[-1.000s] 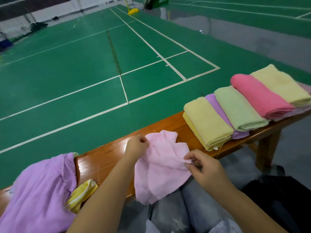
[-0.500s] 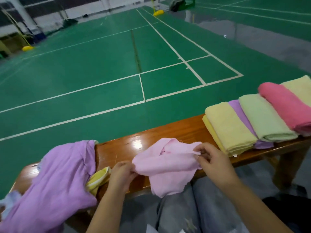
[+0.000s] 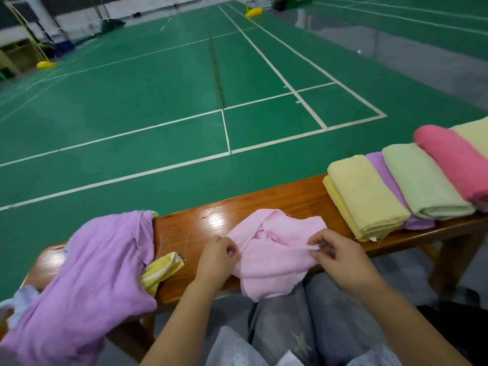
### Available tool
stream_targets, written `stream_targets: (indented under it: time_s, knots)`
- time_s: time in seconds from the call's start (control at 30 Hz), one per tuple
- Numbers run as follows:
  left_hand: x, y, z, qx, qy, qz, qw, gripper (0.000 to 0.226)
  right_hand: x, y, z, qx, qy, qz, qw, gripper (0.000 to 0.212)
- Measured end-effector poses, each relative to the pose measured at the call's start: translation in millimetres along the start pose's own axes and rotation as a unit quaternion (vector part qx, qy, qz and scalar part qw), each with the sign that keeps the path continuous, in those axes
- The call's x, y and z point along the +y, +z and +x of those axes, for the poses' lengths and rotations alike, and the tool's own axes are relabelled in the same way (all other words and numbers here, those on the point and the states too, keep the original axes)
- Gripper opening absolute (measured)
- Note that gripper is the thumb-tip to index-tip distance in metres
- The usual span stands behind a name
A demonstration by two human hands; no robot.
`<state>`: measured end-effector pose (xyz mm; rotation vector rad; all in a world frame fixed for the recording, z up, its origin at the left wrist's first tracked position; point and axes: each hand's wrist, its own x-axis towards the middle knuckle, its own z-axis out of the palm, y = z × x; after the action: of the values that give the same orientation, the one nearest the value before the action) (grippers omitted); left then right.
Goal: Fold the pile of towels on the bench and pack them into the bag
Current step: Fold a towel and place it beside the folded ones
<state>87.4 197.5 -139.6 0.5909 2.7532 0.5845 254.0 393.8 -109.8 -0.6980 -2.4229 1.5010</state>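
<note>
Pink towel: crumpled, unfolded, centre-bottom on the wooden bench, draping over its near edge. Unfolded purple towel heaped lower left. Folded towels overlapping in a row, right.

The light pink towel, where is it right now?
The light pink towel lies crumpled mid-bench in the head view, pinched between the left hand and right hand.

Indoor sports hall, badminton courts, green court floor marked with white boundary lines, yellow net-post bases at the court edges, grey walkway between courts, glossy wooden desk at courtside
</note>
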Motion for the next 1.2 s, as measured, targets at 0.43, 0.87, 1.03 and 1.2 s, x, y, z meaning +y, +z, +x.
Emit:
stream_targets:
  time_s: [0.43, 0.87, 1.03, 1.2]
  knots:
    - [19.9, 1.5, 15.5, 0.002, -0.004, 0.141, 0.990, 0.036, 2.3, 3.3, -2.3, -0.005, 0.017, -0.009, 1.000, 0.020]
    - [4.0, -44.6, 9.6, 0.053, -0.145, -0.296, 0.943, 0.019, 5.4, -11.1, -0.2, 0.119, 0.000, -0.019, 0.993, 0.019]
    - [-23.5, -44.8, -8.8, 0.011, -0.233, -0.399, 0.887, 0.008, 13.7, -13.8, 0.4, 0.116, 0.021, -0.014, 0.993, 0.021]
    - [-36.3, -29.8, -27.2, 0.012, -0.172, -0.318, 0.932, 0.010, 21.1, -16.8, 1.9, 0.105, 0.059, -0.008, 0.993, 0.018]
